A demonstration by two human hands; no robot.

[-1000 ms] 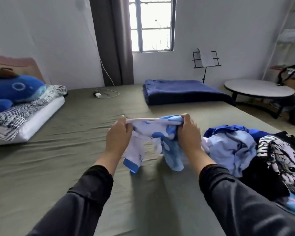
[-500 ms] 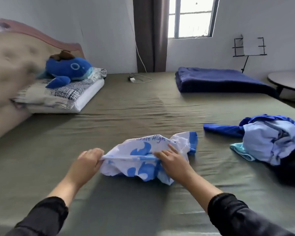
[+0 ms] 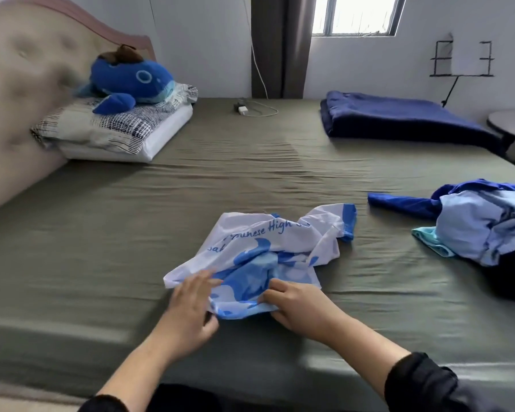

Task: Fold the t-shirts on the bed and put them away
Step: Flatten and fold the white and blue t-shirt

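- Two hands at the near hem of one white-and-blue t-shirt (image 3: 268, 251), which lies crumpled on the olive bed sheet (image 3: 101, 233) close to the bed's near edge.
- My left hand (image 3: 191, 304): fingers fairly straight, lying on the shirt's near-left corner, thumb below the hem; pressing more than gripping, as far as I can tell.
- My right hand (image 3: 298, 304): fingers curled, pinching the near hem.
- Handling guess: thin, light, limp fabric, looks a bit slick. It won't hold shape, so it needs spreading flat before any fold. Best hold is the hem corners or shoulder seams, pulled taut; not the bunched middle.
- Not folded yet: body wrinkled, one blue-cuffed sleeve twisted out on the far right side.
- One pile of unfolded clothes (image 3: 476, 230) further right, apart from the shirt. At least three garments by colour (royal blue, pale blue, teal), plus something black at the frame edge; exact count unclear.
- Far side: one folded navy blanket (image 3: 399, 117), one charger with cable (image 3: 244, 110), two stacked pillows (image 3: 116, 129), one blue whale plush (image 3: 131, 78) on top.
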